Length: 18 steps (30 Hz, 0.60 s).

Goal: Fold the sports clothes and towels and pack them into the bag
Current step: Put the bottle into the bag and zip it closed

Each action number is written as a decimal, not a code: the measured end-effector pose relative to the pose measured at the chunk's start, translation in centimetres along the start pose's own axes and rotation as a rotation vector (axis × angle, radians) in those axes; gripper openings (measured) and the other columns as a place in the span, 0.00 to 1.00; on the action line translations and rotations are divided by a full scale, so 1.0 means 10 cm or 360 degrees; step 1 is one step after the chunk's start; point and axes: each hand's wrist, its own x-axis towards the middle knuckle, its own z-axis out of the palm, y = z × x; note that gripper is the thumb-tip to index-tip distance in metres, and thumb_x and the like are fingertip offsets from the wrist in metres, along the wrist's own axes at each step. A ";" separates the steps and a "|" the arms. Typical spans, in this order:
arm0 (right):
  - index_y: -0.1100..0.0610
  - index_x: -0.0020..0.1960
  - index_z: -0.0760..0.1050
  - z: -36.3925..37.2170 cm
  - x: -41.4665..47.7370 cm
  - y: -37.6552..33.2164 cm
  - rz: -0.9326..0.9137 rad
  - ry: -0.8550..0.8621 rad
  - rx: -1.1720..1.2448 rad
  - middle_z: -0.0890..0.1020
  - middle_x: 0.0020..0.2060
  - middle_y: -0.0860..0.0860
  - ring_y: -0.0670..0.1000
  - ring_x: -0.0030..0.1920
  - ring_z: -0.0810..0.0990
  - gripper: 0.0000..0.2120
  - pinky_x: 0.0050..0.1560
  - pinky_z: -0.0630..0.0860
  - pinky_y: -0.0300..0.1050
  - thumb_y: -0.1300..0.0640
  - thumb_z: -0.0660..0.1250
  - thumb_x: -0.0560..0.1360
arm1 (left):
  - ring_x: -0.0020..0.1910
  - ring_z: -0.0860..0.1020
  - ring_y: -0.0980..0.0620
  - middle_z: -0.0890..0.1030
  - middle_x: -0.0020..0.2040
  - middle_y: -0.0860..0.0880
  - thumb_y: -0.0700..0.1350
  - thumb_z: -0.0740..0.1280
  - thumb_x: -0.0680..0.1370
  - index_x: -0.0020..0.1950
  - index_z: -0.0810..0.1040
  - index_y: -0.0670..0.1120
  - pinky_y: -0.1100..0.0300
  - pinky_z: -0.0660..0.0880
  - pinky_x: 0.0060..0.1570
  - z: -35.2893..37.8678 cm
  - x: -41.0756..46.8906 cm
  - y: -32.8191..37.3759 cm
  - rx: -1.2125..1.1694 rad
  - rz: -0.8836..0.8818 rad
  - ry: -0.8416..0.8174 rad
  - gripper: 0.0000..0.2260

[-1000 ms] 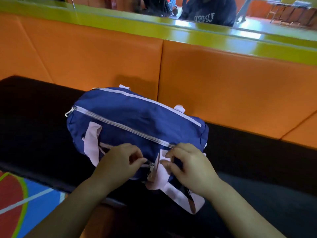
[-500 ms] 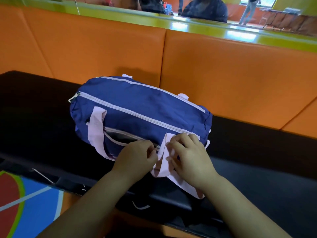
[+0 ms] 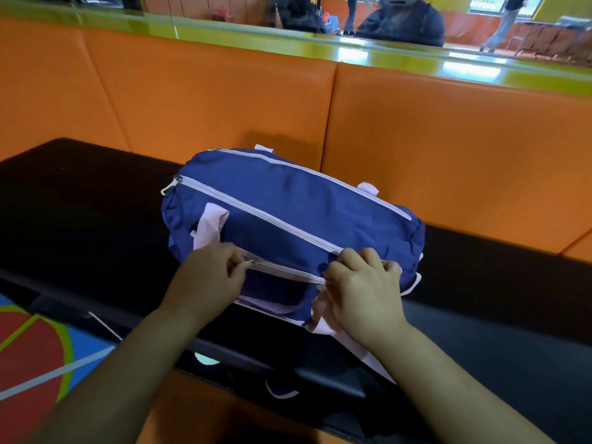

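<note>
A navy blue duffel bag (image 3: 288,206) with pale pink straps and light zippers lies on the black bench seat (image 3: 80,193). Its top zippers are closed. My left hand (image 3: 208,280) pinches the zipper pull of the front side pocket near the pocket's left end. My right hand (image 3: 362,293) grips the bag fabric and a pink strap at the right end of that pocket zipper. The pocket gapes slightly below the zipper line. No clothes or towels are visible outside the bag.
An orange padded backrest (image 3: 224,100) rises behind the bench, topped by a green ledge (image 3: 352,56) and a mirror. A coloured floor mat (image 3: 35,350) lies at lower left. A loose pink strap (image 3: 378,363) hangs over the bench front edge.
My left hand has slid leftward along the front pocket zipper with the pull. My right hand stays at the zipper's right end. The view has shifted closer.
</note>
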 end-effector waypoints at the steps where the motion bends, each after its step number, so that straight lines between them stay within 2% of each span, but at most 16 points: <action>1: 0.51 0.34 0.78 0.00 0.02 -0.03 0.0018 0.0002 -0.0006 0.75 0.35 0.46 0.55 0.37 0.75 0.09 0.37 0.62 0.48 0.49 0.71 0.56 | 0.39 0.77 0.51 0.80 0.39 0.52 0.46 0.68 0.76 0.41 0.79 0.47 0.54 0.75 0.41 -0.06 0.01 -0.07 0.0028 -0.0033 0.0051 0.05; 5: 0.52 0.36 0.77 0.02 0.16 -0.21 -0.0019 -0.0053 0.0007 0.77 0.35 0.47 0.55 0.38 0.75 0.10 0.39 0.61 0.49 0.51 0.69 0.56 | 0.44 0.78 0.46 0.80 0.45 0.47 0.42 0.66 0.77 0.45 0.82 0.45 0.53 0.75 0.44 -0.07 0.04 -0.10 0.0127 0.0075 0.0100 0.06; 7: 0.52 0.36 0.78 0.06 0.22 -0.28 -0.0079 -0.0106 0.0056 0.77 0.35 0.47 0.55 0.37 0.76 0.09 0.41 0.56 0.49 0.48 0.67 0.60 | 0.43 0.78 0.42 0.79 0.52 0.43 0.40 0.65 0.77 0.46 0.83 0.44 0.53 0.75 0.42 -0.01 0.04 -0.08 0.0234 0.0138 0.0103 0.06; 9: 0.51 0.34 0.77 0.08 0.25 -0.30 -0.0072 -0.0141 0.0117 0.76 0.33 0.47 0.54 0.34 0.77 0.05 0.41 0.56 0.48 0.50 0.68 0.63 | 0.40 0.77 0.39 0.77 0.58 0.41 0.38 0.65 0.76 0.43 0.82 0.43 0.52 0.75 0.37 0.01 0.05 -0.10 0.0374 0.0152 0.0099 0.06; 11: 0.51 0.34 0.77 0.09 0.26 -0.29 -0.0043 -0.0171 0.0148 0.76 0.32 0.47 0.55 0.32 0.78 0.03 0.38 0.62 0.48 0.55 0.70 0.62 | 0.37 0.76 0.38 0.78 0.54 0.40 0.35 0.64 0.74 0.41 0.80 0.42 0.52 0.73 0.33 -0.04 0.07 -0.16 0.0457 0.0133 0.0120 0.06; 14: 0.51 0.34 0.76 0.11 0.25 -0.29 -0.0011 -0.0226 0.0137 0.76 0.31 0.47 0.55 0.32 0.78 0.10 0.35 0.65 0.46 0.57 0.77 0.58 | 0.35 0.76 0.38 0.77 0.42 0.39 0.35 0.61 0.73 0.42 0.80 0.40 0.53 0.72 0.32 -0.15 0.09 -0.28 0.0591 0.0111 0.0186 0.08; 16: 0.50 0.34 0.75 0.11 0.25 -0.31 -0.0003 -0.0251 0.0140 0.76 0.31 0.47 0.54 0.31 0.78 0.12 0.34 0.68 0.47 0.55 0.79 0.58 | 0.38 0.76 0.38 0.76 0.42 0.39 0.38 0.58 0.75 0.44 0.79 0.40 0.51 0.74 0.36 -0.21 0.09 -0.35 0.0624 0.0057 0.0234 0.10; 18: 0.51 0.34 0.76 0.11 0.24 -0.31 -0.0009 -0.0230 0.0158 0.76 0.31 0.47 0.54 0.32 0.79 0.12 0.34 0.69 0.47 0.54 0.79 0.59 | 0.42 0.76 0.38 0.75 0.45 0.39 0.39 0.59 0.77 0.47 0.79 0.40 0.51 0.72 0.40 -0.23 0.10 -0.38 0.0597 -0.0042 0.0204 0.09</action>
